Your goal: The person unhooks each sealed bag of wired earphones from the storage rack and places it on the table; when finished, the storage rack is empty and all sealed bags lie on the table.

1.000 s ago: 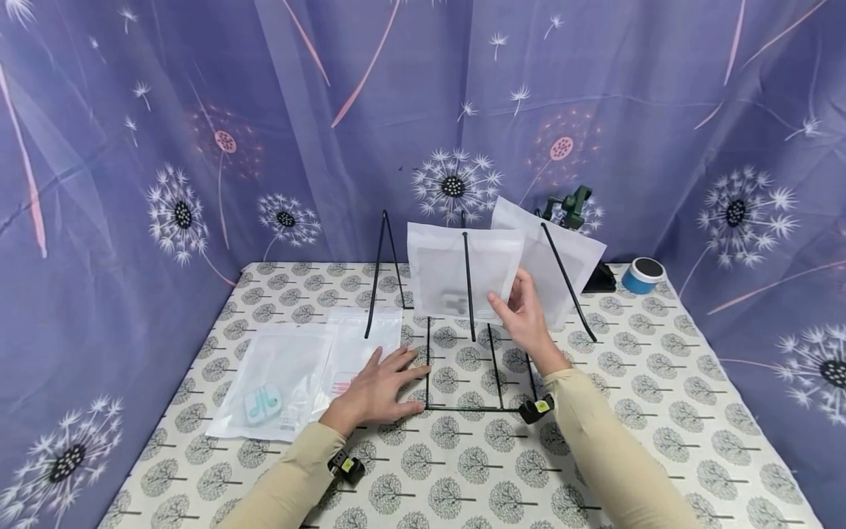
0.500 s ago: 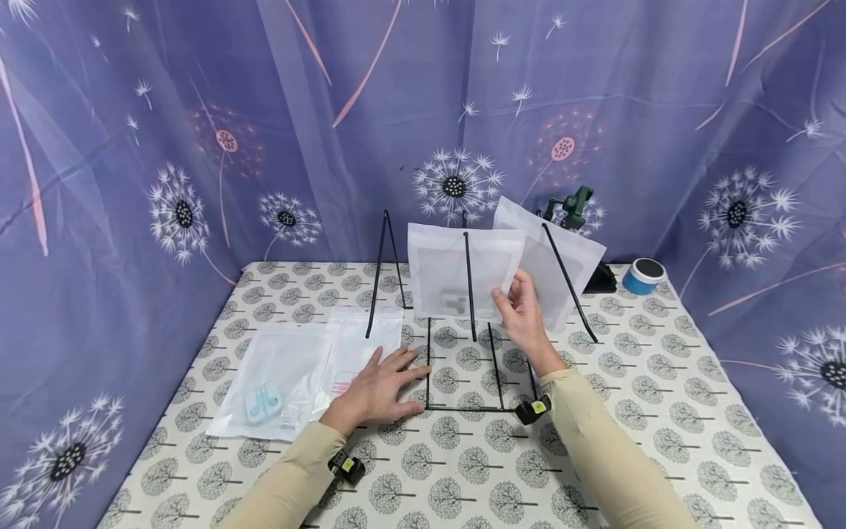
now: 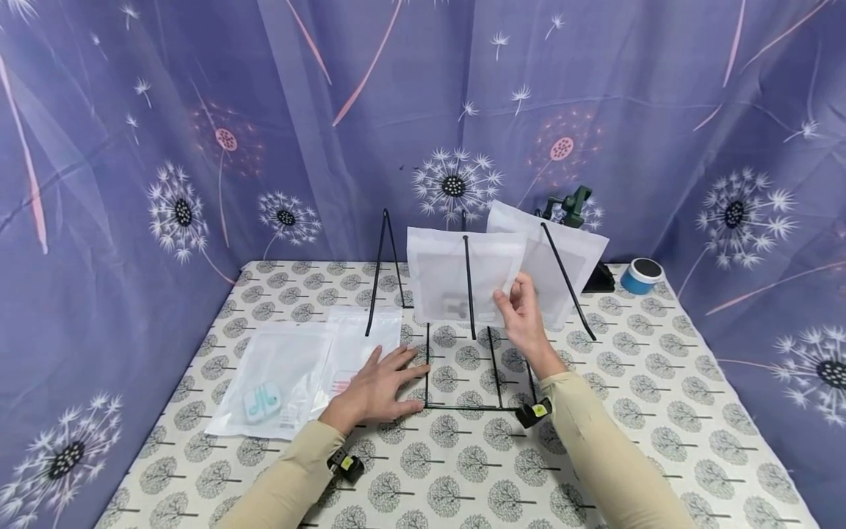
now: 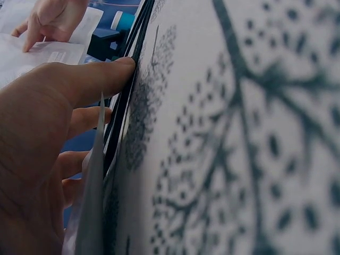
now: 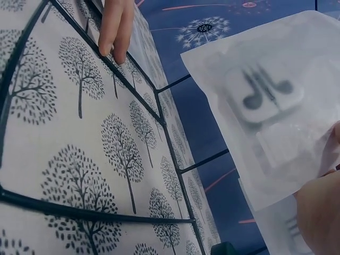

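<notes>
My right hand point(image 3: 525, 323) pinches the lower right edge of a frosted white zip pouch point(image 3: 436, 268), which stands upright in a black wire rack point(image 3: 377, 275). In the right wrist view, earphones in a square case point(image 5: 265, 93) show dark through the held pouch. A second white pouch point(image 3: 558, 253) leans tilted behind it, at the rack's right divider. My left hand point(image 3: 380, 388) lies with fingers spread, fingertips and thumb at the left side of the rack's base. Its palm overlaps the narrower of two flat pouches point(image 3: 370, 330), one with pink contents.
Left of it lies a larger pouch point(image 3: 291, 353) with a teal-and-white earphone case point(image 3: 262, 402) inside. Behind the rack's right end stands a dark green stand point(image 3: 573, 208). A blue jar point(image 3: 642, 275) sits at the back right corner, before the purple curtain point(image 3: 330, 184).
The held pouch has sunk slightly in the rack, with my right hand on its edge. The tilted pouch behind has shifted a little down and left. My left hand has stayed still.
</notes>
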The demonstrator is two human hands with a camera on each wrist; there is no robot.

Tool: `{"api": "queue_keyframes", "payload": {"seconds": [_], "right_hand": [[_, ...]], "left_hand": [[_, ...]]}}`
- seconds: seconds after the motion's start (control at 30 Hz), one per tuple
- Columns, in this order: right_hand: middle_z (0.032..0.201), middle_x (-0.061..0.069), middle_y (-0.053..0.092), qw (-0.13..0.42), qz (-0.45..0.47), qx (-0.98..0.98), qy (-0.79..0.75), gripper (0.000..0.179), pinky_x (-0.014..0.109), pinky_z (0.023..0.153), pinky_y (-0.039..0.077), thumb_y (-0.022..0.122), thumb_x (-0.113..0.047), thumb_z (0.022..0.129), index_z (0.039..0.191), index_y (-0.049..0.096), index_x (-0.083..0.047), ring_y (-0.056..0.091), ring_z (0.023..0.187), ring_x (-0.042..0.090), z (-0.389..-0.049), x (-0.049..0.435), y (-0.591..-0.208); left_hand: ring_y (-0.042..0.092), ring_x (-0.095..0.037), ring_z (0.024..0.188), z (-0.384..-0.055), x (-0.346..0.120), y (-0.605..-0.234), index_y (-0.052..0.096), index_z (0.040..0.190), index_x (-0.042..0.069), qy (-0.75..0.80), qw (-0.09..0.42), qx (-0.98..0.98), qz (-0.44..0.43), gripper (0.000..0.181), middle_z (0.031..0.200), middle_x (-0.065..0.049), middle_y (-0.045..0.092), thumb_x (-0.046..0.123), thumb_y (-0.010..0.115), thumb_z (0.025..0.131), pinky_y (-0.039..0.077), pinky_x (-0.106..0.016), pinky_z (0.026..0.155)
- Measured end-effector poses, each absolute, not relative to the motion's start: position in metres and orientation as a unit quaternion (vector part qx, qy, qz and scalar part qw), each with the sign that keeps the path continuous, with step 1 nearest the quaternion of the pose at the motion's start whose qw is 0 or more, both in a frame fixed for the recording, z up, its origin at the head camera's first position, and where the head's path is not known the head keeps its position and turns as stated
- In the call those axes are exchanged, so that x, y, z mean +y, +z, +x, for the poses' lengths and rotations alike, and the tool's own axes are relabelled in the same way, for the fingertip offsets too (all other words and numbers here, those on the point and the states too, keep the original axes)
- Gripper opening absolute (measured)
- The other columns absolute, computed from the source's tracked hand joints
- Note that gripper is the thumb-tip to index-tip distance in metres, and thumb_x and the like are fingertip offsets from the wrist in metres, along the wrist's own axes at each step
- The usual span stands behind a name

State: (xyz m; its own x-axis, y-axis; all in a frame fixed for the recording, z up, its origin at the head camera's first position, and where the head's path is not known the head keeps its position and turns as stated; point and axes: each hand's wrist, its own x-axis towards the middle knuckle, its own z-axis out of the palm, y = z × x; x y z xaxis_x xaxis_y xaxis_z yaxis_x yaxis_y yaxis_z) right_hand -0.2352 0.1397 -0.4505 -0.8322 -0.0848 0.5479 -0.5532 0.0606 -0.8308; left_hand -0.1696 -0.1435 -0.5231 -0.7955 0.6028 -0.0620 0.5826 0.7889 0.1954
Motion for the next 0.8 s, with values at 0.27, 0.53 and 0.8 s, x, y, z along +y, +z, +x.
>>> {"api": "queue_keyframes", "payload": {"seconds": [0.27, 0.53, 0.8], "right_hand": [[0.084, 0.037, 0.053, 0.152, 0.211, -0.716, 0.649, 0.027, 0.030, 0.053, 0.041, 0.045, 0.011, 0.096, 0.121, 0.035, 0.010, 0.045, 0.062, 0.033, -0.227, 0.142, -0.448], [0.084, 0.036, 0.053, 0.146, 0.205, -0.729, 0.637, 0.026, 0.028, 0.055, 0.041, 0.046, 0.009, 0.097, 0.120, 0.034, 0.010, 0.044, 0.063, 0.035, -0.217, 0.143, -0.446], [0.090, 0.030, 0.056, 0.118, 0.178, -0.733, 0.646, 0.026, 0.030, 0.059, 0.048, 0.046, 0.006, 0.098, 0.122, 0.035, 0.007, 0.050, 0.070, 0.038, -0.218, 0.148, -0.457]], "left_hand": [[0.017, -0.029, 0.150, -0.169, -0.143, -0.523, 0.035, 0.150, 0.034, 0.086, 0.059, 0.944, 0.313, 0.074, 0.162, -0.006, 0.022, 0.071, 0.047, 0.088, 0.011, -0.064, 0.118], [0.017, -0.029, 0.150, -0.170, -0.143, -0.524, 0.035, 0.151, 0.034, 0.089, 0.061, 0.944, 0.313, 0.074, 0.161, -0.007, 0.024, 0.071, 0.047, 0.088, 0.011, -0.064, 0.118], [0.018, -0.030, 0.150, -0.171, -0.144, -0.525, 0.034, 0.151, 0.034, 0.094, 0.058, 0.942, 0.316, 0.073, 0.162, -0.007, 0.023, 0.069, 0.049, 0.089, 0.010, -0.064, 0.118]]}}
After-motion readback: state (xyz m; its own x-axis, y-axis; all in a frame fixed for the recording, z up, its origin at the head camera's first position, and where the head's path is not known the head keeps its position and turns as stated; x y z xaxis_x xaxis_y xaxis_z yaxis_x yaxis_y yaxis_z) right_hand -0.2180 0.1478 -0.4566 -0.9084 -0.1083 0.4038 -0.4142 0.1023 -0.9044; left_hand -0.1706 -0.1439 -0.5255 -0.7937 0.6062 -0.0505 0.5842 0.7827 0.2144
